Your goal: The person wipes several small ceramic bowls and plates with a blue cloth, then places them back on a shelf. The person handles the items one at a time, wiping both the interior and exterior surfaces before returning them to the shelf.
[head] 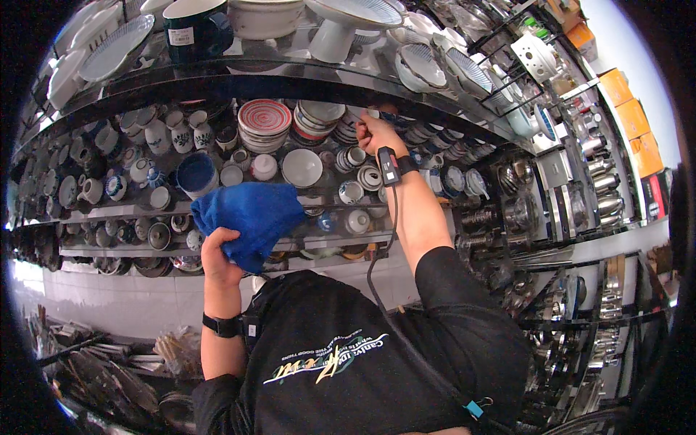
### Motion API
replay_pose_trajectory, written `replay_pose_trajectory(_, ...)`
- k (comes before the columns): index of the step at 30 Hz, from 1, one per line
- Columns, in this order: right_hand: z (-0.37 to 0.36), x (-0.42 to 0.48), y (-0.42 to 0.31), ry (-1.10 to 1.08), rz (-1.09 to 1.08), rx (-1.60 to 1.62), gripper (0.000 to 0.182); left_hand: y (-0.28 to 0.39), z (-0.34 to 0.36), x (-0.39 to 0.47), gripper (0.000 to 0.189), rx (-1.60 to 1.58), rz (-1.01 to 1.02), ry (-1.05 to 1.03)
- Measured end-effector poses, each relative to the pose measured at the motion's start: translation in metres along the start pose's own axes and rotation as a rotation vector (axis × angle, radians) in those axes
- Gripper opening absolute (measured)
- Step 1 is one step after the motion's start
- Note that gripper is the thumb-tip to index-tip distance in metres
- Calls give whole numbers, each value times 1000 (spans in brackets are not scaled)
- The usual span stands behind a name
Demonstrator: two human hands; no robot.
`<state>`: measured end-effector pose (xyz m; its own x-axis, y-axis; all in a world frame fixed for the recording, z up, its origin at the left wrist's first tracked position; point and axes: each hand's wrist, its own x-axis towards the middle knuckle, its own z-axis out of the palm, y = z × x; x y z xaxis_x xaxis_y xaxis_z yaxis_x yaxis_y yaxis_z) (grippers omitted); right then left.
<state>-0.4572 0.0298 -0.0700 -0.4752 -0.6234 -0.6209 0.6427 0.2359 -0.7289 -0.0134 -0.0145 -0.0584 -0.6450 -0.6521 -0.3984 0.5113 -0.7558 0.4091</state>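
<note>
My left hand (222, 258) grips a bunched blue cloth (253, 215), thumb pressed on its near side. The cloth hangs in front of the shelf, and part of a blue-lined bowl (197, 173) shows behind it. My right hand (376, 135) reaches in under the upper shelf beside a stack of bowls (346, 129). Its fingers are curled, and whether they hold a dish is too small to tell. Left of it stand stacked white and red bowls (318, 120) and a stack of plates with a red spiral top (265, 119). A white bowl (302, 167) sits nearer me.
Overhead, the glass shelf edge (261, 89) carries a dark mug (197, 32) and a footed dish (348, 24). Small ceramic vases (179, 133) crowd the left. A cable (375, 272) runs from my right wrist. Metal ware (606, 190) fills racks at right.
</note>
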Motion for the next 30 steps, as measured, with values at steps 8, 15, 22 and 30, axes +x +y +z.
replay_pose_trajectory(8,16,-27,18,118,-111,-333,61,20,-19,3,46,10,70,105)
replay_pose_trajectory(15,54,-50,126,78,14,-925,60,26,-25,2,44,-13,53,123)
replay_pose_trajectory(22,51,-14,161,0,-33,-461,31,29,-20,1,42,10,16,101)
replay_pose_trajectory(30,94,-90,149,124,-400,-713,26,18,-33,15,36,37,-172,91)
